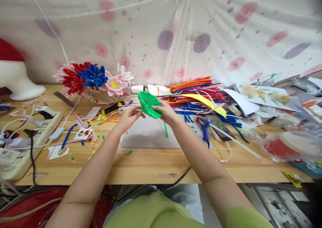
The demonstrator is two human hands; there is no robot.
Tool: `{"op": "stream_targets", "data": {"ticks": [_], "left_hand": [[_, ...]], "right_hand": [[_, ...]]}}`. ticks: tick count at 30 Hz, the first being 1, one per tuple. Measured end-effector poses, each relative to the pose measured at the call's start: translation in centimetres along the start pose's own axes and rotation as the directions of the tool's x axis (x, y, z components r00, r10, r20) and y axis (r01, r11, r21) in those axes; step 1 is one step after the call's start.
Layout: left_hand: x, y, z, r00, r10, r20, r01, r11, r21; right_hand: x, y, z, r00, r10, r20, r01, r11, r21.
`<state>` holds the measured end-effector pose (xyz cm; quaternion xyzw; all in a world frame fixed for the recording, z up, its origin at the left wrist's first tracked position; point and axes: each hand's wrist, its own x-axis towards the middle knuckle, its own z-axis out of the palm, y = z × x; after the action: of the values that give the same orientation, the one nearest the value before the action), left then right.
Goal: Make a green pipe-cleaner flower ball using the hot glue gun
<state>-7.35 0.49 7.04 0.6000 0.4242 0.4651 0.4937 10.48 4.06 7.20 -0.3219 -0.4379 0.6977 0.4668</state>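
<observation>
Both hands hold a green, round, ridged leaf-like piece (148, 103), apparently made of pipe cleaners, raised over the grey cutting mat (148, 140). My left hand (129, 118) pinches at its lower left edge, thumb and fingertips together. My right hand (166, 112) grips its right side, with the thumb lying on its surface. Below my right hand a green pipe cleaner (166, 129) slants over the mat. To the right of the mat's middle rests a blue hot glue gun (205, 131).
Bundles of coloured pipe cleaners (193, 87) lie behind the hands. Fuzzy flowers (93, 76) stand at the back left. A power strip (37, 147) with cables occupies the left side. Papers (266, 98), a phone (222, 133) and a plastic-wrapped roll (289, 145) lie to the right.
</observation>
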Motion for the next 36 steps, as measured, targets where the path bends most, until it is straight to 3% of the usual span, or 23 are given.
{"op": "stream_targets", "data": {"ticks": [6,11,16,20,23,25,29,32,36], "left_hand": [[0.1,0.0,0.9,0.996,-0.012,-0.087,0.008,0.999,-0.052],[0.5,0.1,2.2,0.979,-0.096,-0.179,0.058,0.976,-0.21],[0.8,0.4,3.3,0.95,-0.162,-0.268,0.064,0.938,-0.341],[0.7,0.5,3.3,0.957,-0.236,-0.166,0.117,0.842,-0.527],[0.6,0.6,3.2,0.964,-0.265,-0.027,0.192,0.759,-0.623],[0.6,0.6,3.3,0.961,-0.278,0.001,0.211,0.727,-0.654],[0.7,0.3,3.4,0.957,-0.286,-0.053,0.176,0.713,-0.678],[0.5,-0.1,3.0,0.972,-0.225,-0.065,0.125,0.732,-0.67],[-0.1,-0.3,1.5,0.994,-0.096,0.045,0.102,0.759,-0.644]], "right_hand": [[0.0,-0.1,0.1,0.999,0.031,-0.025,-0.032,0.998,-0.049],[0.5,0.3,-0.1,0.988,0.136,-0.066,-0.129,0.986,0.102],[0.3,1.1,-0.3,0.994,0.111,-0.003,-0.11,0.986,0.121],[0.1,1.3,-0.6,0.995,0.092,0.036,-0.096,0.983,0.154],[0.2,1.1,-0.6,0.996,0.093,0.002,-0.092,0.982,0.162],[0.3,0.9,-0.6,0.995,0.103,-0.016,-0.1,0.983,0.153],[0.4,0.9,-0.6,0.996,0.088,-0.019,-0.083,0.98,0.179],[0.4,1.1,-0.8,0.998,0.069,-0.011,-0.064,0.969,0.237],[0.4,1.7,-1.3,0.998,0.061,-0.005,-0.059,0.975,0.216]]}}
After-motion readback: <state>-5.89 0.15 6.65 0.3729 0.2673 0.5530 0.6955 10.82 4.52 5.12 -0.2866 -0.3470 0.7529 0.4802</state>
